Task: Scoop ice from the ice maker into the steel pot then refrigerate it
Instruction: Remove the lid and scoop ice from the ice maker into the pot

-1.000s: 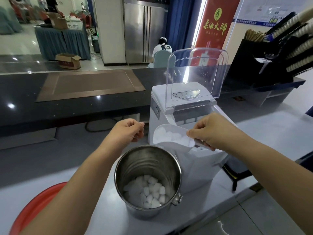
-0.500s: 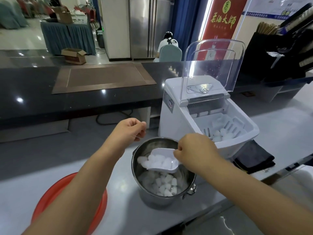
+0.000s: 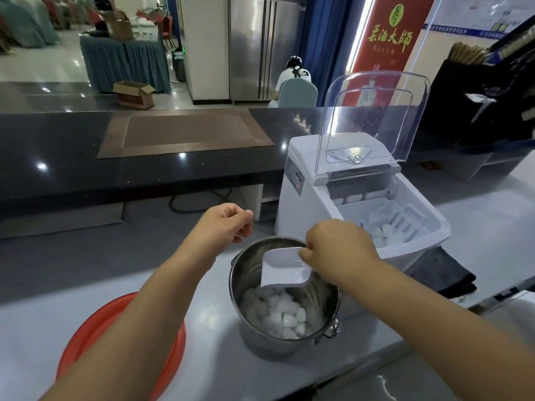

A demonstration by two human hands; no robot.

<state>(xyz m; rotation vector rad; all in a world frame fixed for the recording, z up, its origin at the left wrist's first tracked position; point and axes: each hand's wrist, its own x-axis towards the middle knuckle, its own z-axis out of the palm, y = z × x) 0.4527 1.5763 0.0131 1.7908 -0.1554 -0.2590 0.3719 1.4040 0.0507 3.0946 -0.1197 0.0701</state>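
Stainless steel round pot, just one, shiny and straight-walled, sits on the pale grey desk right under the right grip. That grip is pinching the handle of one white plastic scoop. The scoop is tilted mouth-down inside the pot's opening and looks empty from here. Below it, at the bottom of the pot, is a heap of chunky white ice cubes, too many to count properly.

The left grip is clenched with nothing in it. It hovers left of the right grip, just past the pot's far rim and not touching it.

One boxy white ice maker stands just beyond and right of the right grip. Its clear curved plastic lid is flipped up, and a small batch of ice lies in its slotted basket.

Also one round red plastic basin, partly under the left forearm, and one dark folded cloth right of the right grip, beside the ice maker's base.
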